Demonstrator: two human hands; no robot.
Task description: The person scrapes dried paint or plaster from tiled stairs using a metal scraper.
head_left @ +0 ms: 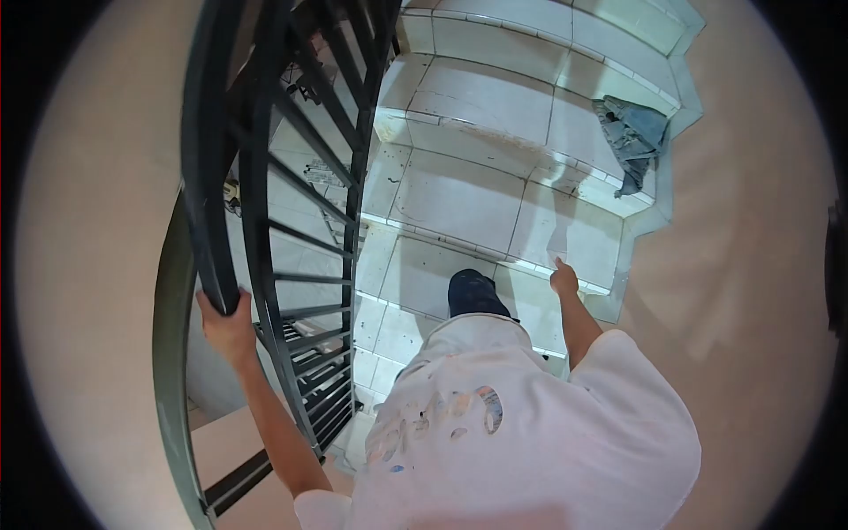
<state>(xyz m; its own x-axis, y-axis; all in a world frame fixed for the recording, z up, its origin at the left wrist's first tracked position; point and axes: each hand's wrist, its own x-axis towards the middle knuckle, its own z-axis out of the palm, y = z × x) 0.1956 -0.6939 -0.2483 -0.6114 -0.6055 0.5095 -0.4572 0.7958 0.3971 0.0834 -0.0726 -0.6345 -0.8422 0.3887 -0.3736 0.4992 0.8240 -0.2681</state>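
- Pale, flat, wedge-shaped blade [558,240]: over the white tiled step [459,190], near its front edge, toward the right corner; lies just ahead of right hand [564,280], long axis pointing upstairs.
- Right hand: nearer one, fingers closed on the near end.
- Left hand [228,334]: wrapped round black handrail [210,221], well apart.
- Crumpled blue-grey cloth [634,137]: higher up, at the stair's right edge.

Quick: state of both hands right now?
Left hand: grip closed on the dark handrail.
Right hand: fingers look curled; can't tell if closed, or holding the pale shape at its fingertips.
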